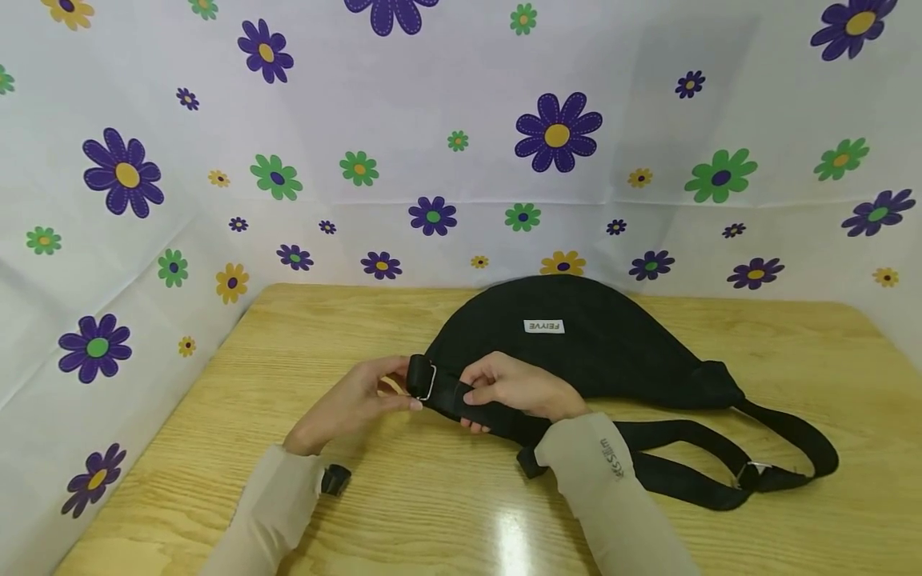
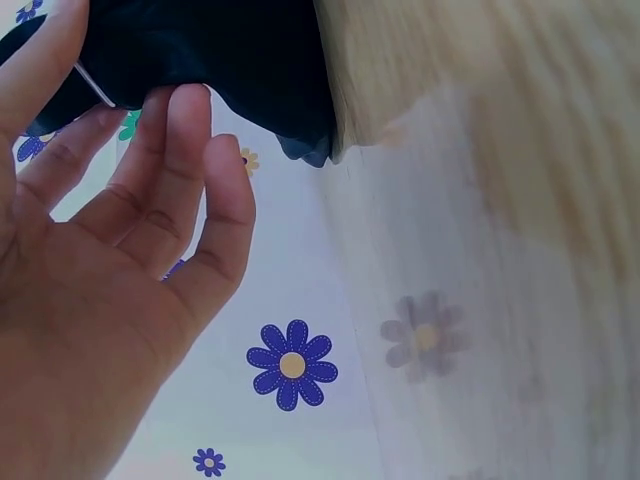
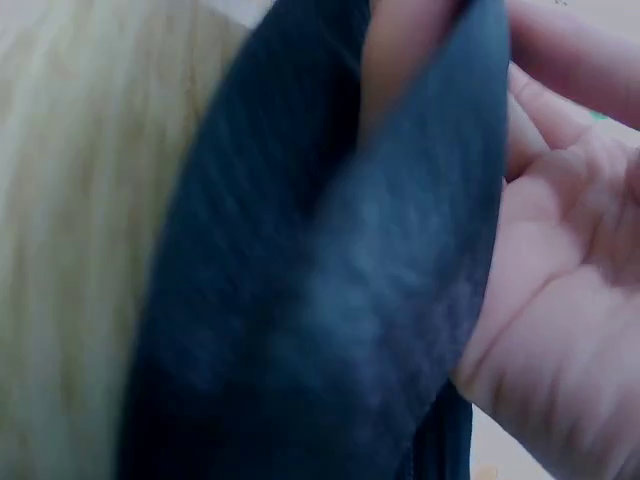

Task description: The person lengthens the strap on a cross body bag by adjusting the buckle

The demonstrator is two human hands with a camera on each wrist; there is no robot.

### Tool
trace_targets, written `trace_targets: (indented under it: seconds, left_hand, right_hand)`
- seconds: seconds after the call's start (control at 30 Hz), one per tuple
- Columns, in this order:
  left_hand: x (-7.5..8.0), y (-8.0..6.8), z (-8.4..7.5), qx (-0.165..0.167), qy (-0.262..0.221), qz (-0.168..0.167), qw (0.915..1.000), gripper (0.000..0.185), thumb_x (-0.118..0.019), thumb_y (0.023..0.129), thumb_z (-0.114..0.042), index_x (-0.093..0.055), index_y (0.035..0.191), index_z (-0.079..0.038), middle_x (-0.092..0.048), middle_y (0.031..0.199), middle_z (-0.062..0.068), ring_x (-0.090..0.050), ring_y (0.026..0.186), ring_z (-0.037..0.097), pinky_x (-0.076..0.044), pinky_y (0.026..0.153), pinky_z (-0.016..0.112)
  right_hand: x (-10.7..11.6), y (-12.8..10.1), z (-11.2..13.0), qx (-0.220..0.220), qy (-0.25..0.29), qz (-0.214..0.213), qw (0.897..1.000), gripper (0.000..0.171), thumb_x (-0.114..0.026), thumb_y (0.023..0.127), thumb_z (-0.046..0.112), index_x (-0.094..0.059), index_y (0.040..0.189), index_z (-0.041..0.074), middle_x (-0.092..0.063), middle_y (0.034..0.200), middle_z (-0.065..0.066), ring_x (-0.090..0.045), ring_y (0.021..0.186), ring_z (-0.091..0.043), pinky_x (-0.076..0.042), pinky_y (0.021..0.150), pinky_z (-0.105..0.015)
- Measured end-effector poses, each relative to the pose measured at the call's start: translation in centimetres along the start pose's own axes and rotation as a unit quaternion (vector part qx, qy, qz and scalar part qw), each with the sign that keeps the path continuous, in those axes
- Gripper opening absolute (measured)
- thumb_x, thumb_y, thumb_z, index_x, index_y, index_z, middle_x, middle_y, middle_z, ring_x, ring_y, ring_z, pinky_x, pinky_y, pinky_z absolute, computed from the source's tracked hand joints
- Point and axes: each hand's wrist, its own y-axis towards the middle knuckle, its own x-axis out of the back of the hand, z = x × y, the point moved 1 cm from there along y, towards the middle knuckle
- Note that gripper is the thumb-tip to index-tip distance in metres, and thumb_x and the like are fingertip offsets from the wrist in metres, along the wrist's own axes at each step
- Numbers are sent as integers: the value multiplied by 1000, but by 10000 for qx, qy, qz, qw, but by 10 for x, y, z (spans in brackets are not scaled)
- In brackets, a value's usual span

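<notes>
Both hands [image 1: 439,396] grip the strap [image 1: 450,394] beside a loose buckle [image 1: 335,479].

The right wrist view is blurred — the strap [image 3: 330,300] fills it as a dark smear. The right hand [image 1: 522,390] hides the strap beneath it; both sleeves leave the frame's bottom edge.

Table [image 1: 252,344]: light wood with visible grain, rounded far corners; a bright glare of overhead light sits on its near edge. Backdrop [image 1: 446,96]: pale lilac-white sheeting on three sides – left, rear, right – printed with purple, green and yellow flowers; fold creases run across it, with a horizontal one just above the table line; soft shadow falls on the upper right panel.
</notes>
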Motion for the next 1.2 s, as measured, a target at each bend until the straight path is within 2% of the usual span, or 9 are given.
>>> trace_targets:
  seconds: [0.23, 0.47, 0.7, 0.93, 1.2]
  left_hand:
    - [0, 2, -2, -87, -11, 5, 10000, 26, -77, 91, -5, -69, 115, 0, -69, 99, 2, -64, 93, 20, -54, 87, 39]
    - [-3, 1, -1, -86, -105, 54, 9999, 23, -77, 90, -6, -69, 111, -1, -68, 95, 0, -63, 91, 20, -53, 86, 36]
    - [-5, 1, -3, 72, -131, 40, 9999, 22, -76, 92, -8, -68, 112, -1, -69, 98, 1, -63, 92, 19, -54, 85, 35]
    - [-6, 1, -4, 203, -180, 74, 9996, 25, -78, 89, -6, -68, 112, -1, -68, 98, 2, -63, 93, 21, -54, 87, 37]
    - [-7, 0, -7, 280, -97, -18, 9996, 20, -75, 91, -2, -68, 110, 1, -67, 97, 3, -63, 93, 21, -55, 87, 36]
  right_hand:
    - [-4, 4, 2, 142, -173, -160, 9996, 14, -52, 99, -7, -65, 100, -11, -73, 84, -14, -67, 67, -18, -57, 70, -31]
    - [-15, 9, 4, 252, 53, -451, 9987, 15, -51, 100, -8, -65, 103, -11, -72, 83, -13, -68, 68, -19, -56, 68, -29]
    - [-21, 14, 5, 317, 403, -747, 9959, 12, -49, 101, -8, -60, 105, -10, -71, 87, -19, -67, 68, -20, -56, 69, -31]
    - [-20, 14, 3, 366, 424, -720, 9958, 7, -49, 101, -8, -54, 106, -7, -71, 85, -16, -67, 69, -20, -56, 69, -32]
    - [-20, 16, 1, 456, 476, -793, 9947, 7, -51, 100, -9, -53, 106, -8, -70, 90, -27, -68, 68, -21, -57, 68, -33]
